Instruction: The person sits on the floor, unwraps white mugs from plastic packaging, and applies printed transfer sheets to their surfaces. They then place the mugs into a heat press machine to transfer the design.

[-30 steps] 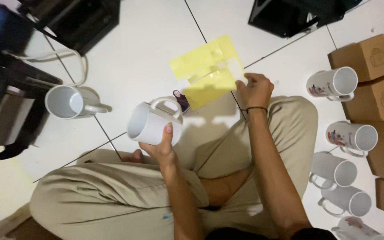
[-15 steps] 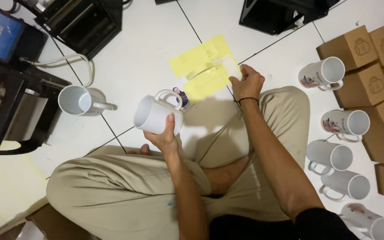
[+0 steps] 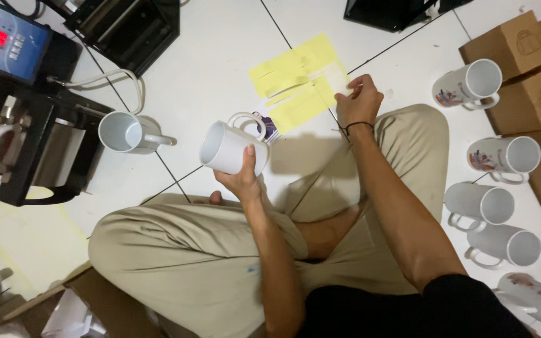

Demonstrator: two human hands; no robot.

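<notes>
Both hands are busy over the white tiled floor (image 3: 220, 56): the left hand (image 3: 240, 178) is wrapped around a plain white ceramic mug (image 3: 230, 148), thumb laid up its side, holding it clear of the floor with its mouth tipped to the left and its handle pointing away from the person, while the right hand (image 3: 358, 100) has its fingertips pinched on the edge of a small pale slip (image 3: 336, 80) at the corner of the yellow paper sheets (image 3: 295, 81) lying flat on the tiles. That mug hangs just above the person's crossed knees in beige cloth trousers (image 3: 176, 250), its glaze smooth and unprinted. Open floor lies ahead between the sheets and the black box-shaped machine (image 3: 133, 25) at the top left. To the left, another white mug (image 3: 126, 133) lies on its side beside a black metal-framed press (image 3: 29, 150) with a blue control panel (image 3: 7, 40). On the right the room narrows: a row of white mugs with colourful prints (image 3: 468, 84) lies on its side, mouths open, close to brown cardboard boxes (image 3: 521, 69) stacked along the edge. A dark grout line runs diagonally under the sheets.
</notes>
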